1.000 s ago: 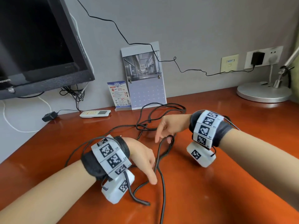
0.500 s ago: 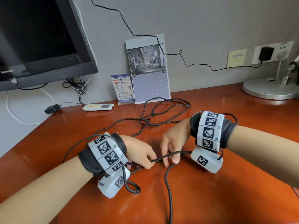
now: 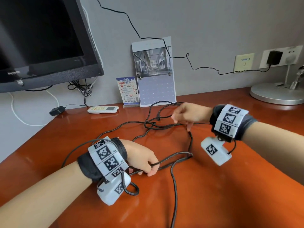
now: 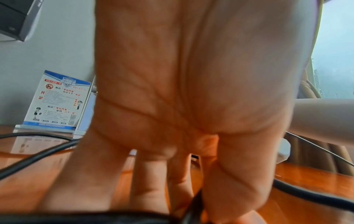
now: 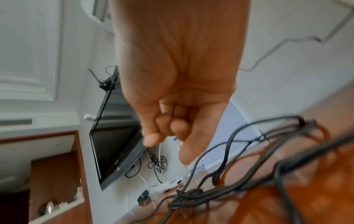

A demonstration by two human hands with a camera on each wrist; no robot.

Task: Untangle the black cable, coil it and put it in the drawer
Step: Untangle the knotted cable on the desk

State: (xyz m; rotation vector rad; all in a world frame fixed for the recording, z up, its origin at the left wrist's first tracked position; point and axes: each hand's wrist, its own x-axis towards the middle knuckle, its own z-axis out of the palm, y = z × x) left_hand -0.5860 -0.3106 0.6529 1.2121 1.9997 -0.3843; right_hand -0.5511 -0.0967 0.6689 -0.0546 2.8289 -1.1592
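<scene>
Reddish-brown desk runs from a grey wall toward the viewer; its left edge slants off beside the left forearm, and its broad near-right part lies bare. Taking the calendar leaning at the wall as landmark: far to its left hangs a dark monitor, its bezel lettering too small to read, cut off by the frame. Just left of the calendar stands a leaflet, print unreadable, with a white remote beyond it. Below and left of the calendar, the left hand grips 2 strands of the black cable, fingers curled round them; in the left wrist view the palm hides most of the grip. Directly below the calendar lies the cable's knotted tangle. Below and right, the right hand hovers blurred over the cable; whether it pinches a strand I cannot tell. Far right sits a lamp base, cut off.
</scene>
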